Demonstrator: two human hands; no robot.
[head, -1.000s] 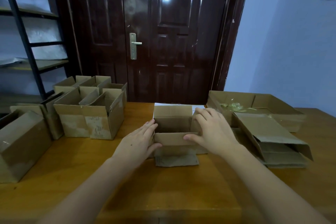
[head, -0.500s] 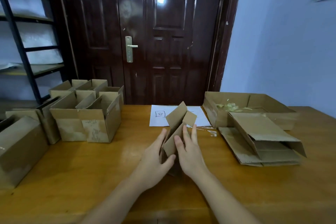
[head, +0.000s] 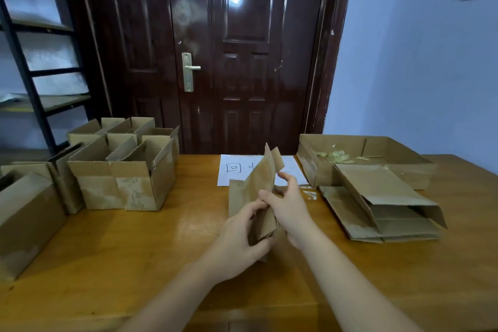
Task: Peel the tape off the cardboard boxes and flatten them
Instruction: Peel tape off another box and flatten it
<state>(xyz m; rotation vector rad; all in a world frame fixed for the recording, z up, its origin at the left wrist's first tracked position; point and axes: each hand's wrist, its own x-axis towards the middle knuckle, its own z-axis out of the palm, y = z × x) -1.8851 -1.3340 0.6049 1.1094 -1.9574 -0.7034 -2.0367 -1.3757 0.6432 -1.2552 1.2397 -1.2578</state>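
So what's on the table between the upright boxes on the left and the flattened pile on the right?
In the head view, the collapsed box held by both hands, left hand and right hand, with white paper behind.

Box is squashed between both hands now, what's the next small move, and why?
Probably lay the collapsed box onto the flattened pile at the right. Both the left hand and right hand grip it edge-up above the table, its panels already pressed together, so it looks ready to stack.
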